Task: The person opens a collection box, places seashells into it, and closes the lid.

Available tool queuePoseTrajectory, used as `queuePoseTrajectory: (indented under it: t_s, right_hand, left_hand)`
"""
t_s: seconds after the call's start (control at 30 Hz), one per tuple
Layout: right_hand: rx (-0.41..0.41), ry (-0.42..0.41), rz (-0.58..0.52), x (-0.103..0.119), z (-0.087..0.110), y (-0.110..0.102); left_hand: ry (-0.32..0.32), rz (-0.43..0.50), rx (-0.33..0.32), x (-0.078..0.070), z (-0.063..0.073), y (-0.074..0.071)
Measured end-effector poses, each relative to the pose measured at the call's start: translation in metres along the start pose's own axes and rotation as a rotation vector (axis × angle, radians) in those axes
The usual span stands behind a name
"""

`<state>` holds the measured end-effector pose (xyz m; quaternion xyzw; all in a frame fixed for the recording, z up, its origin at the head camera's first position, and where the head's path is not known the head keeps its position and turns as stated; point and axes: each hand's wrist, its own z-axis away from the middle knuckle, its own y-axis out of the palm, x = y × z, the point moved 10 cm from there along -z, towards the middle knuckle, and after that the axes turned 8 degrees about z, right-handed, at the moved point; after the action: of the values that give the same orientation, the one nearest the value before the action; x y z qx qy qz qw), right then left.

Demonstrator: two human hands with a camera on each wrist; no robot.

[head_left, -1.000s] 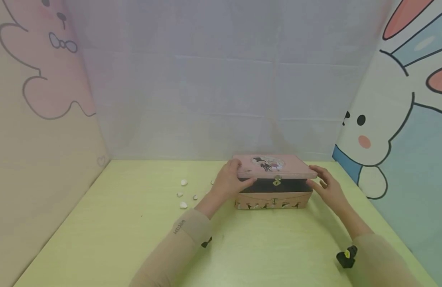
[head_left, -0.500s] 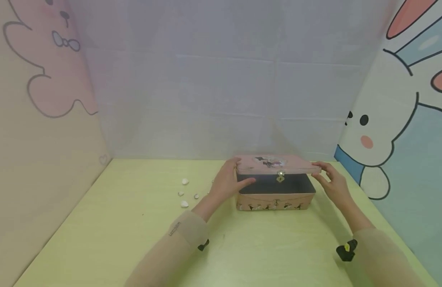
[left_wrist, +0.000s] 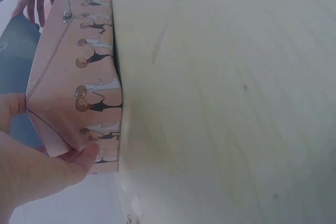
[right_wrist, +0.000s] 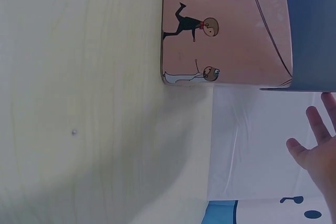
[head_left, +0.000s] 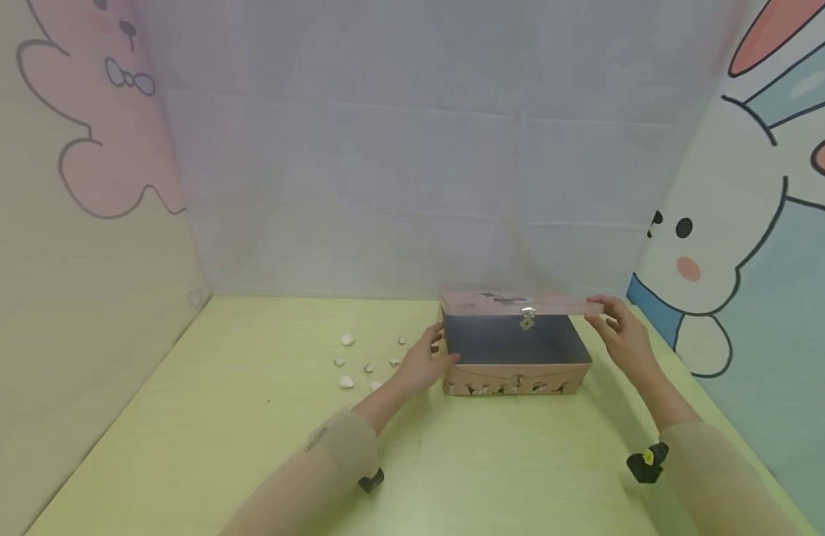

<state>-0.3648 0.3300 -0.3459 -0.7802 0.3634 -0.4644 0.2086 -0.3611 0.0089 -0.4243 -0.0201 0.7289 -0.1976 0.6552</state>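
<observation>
A pink tin box (head_left: 513, 380) with a row of small cartoon figures stands on the table, its dark inside showing from the front. Its hinged pink lid (head_left: 493, 304) is tilted up and back, a small metal clasp (head_left: 527, 318) hanging from its front edge. My right hand (head_left: 625, 339) holds the right edge of the lid between thumb and fingers. At the box's left front corner, my left hand (head_left: 422, 363) grips the wall, thumb at the rim and fingers against the side (left_wrist: 84, 161). The bottom of the box cannot be seen.
Several small white shell-like pieces (head_left: 346, 382) lie on the pale yellow table (head_left: 185, 432) left of the box. A pale cloth wall (head_left: 359, 186) rises close behind the lid. A printed rabbit panel (head_left: 788, 313) stands at the right.
The lid has swung further up and back, showing more of the inside. My left hand has come off the lid and down to the box's left side. My right hand has risen slightly with the lid.
</observation>
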Motion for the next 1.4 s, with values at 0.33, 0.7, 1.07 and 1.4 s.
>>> queuePoseTrajectory:
  t_s: [0.33,0.7,1.07,1.4]
  right_hand:
    - [-0.021,0.036,-0.019,0.009,-0.008,-0.009]
    - [0.055,0.116,-0.03,0.013,-0.013,-0.013]
    - [0.116,0.121,-0.091,0.02,-0.018,-0.015]
    - [0.179,0.161,-0.268,0.025,-0.024,-0.015]
  left_hand:
    - [-0.008,0.09,0.035,0.006,0.002,0.008]
    - [0.031,0.089,0.036,0.0,0.014,0.012]
    - [0.059,0.109,0.048,0.0,0.024,0.016]
    - [0.077,0.098,0.059,-0.001,0.034,0.013]
